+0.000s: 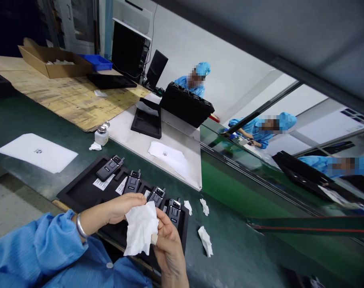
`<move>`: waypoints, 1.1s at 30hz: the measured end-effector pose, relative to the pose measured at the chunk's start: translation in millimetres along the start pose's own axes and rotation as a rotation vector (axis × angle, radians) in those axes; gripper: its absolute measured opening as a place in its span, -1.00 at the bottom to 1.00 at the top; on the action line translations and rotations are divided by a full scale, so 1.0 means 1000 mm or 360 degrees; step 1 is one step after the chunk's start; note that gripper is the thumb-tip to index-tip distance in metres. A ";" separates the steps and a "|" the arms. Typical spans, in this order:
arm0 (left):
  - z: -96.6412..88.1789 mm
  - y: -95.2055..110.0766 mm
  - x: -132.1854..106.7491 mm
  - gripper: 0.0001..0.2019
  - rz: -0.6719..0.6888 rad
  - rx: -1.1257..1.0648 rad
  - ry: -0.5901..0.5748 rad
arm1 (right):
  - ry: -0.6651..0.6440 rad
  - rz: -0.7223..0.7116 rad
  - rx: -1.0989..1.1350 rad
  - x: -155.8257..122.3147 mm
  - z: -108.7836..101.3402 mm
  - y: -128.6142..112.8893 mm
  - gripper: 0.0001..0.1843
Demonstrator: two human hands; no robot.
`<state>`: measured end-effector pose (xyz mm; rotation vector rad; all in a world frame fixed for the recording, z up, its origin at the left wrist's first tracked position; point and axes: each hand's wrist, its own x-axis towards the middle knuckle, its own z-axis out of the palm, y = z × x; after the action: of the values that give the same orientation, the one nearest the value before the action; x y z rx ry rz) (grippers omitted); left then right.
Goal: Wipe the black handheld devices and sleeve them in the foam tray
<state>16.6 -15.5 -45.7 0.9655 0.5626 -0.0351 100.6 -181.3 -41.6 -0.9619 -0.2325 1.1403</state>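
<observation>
A white tissue (141, 228) hangs in front of me, creased and partly spread. My left hand (124, 206), with a silver bangle at the wrist, grips its upper edge. Closed on the tissue's right edge is my right hand (169, 242), thumb in front. Beneath and beyond the hands lies a black tray (79, 186) with several two-way radios. One radio (109, 168) is at the tray's left, another radio (133, 182) sits near its middle, and a third radio (174, 212) is at the right. My hands hide part of the tray.
Crumpled tissues (205, 241) lie right of the tray. A pump bottle (101, 135) stands behind it, near a white sheet (37, 152). A cardboard box (54, 62) and blue bin (96, 62) are farther back. Co-workers in blue are across the conveyor (236, 172).
</observation>
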 end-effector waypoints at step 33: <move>-0.007 -0.033 -0.042 -0.71 0.1025 0.0721 0.0311 | 0.0566 -0.1522 -0.1688 -0.014 -0.023 0.036 -0.61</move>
<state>-31.1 -37.8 -54.6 1.5691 0.4044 0.5324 84.3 -202.1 -77.8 -1.6744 -0.9403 -0.1308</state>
